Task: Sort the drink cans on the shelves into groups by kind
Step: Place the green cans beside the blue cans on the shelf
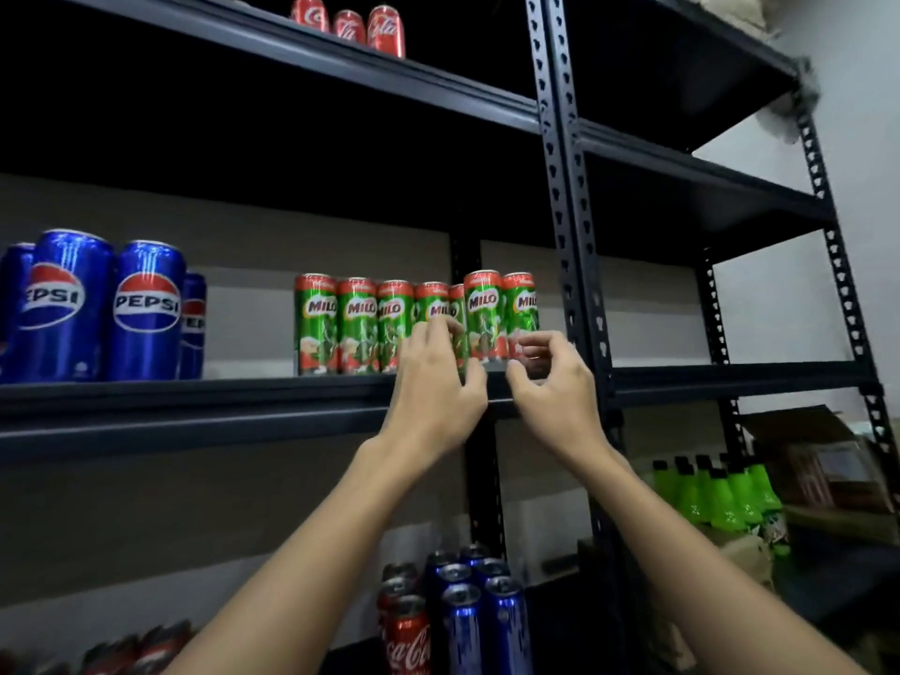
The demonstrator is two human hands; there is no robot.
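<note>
A row of green and red Milo cans (358, 324) stands on the middle shelf (195, 397). My left hand (438, 387) reaches into the right end of the row, its fingers curled round a half-hidden Milo can (458, 304). My right hand (550, 382) curls thumb and fingers round the base of the rightmost Milo can (520, 304). One Milo can (483, 309) stands a little forward between my hands. Blue Pepsi cans (146, 309) are grouped at the shelf's left end. Three red Coca-Cola cans (384, 29) stand on the shelf above.
On the lower shelf, blue cans (462, 621) and red Coca-Cola cans (406, 635) stand mixed together. Black slotted uprights (565, 236) rise just right of my right hand. The neighbouring rack holds green bottles (721, 494) and a cardboard box (818, 455).
</note>
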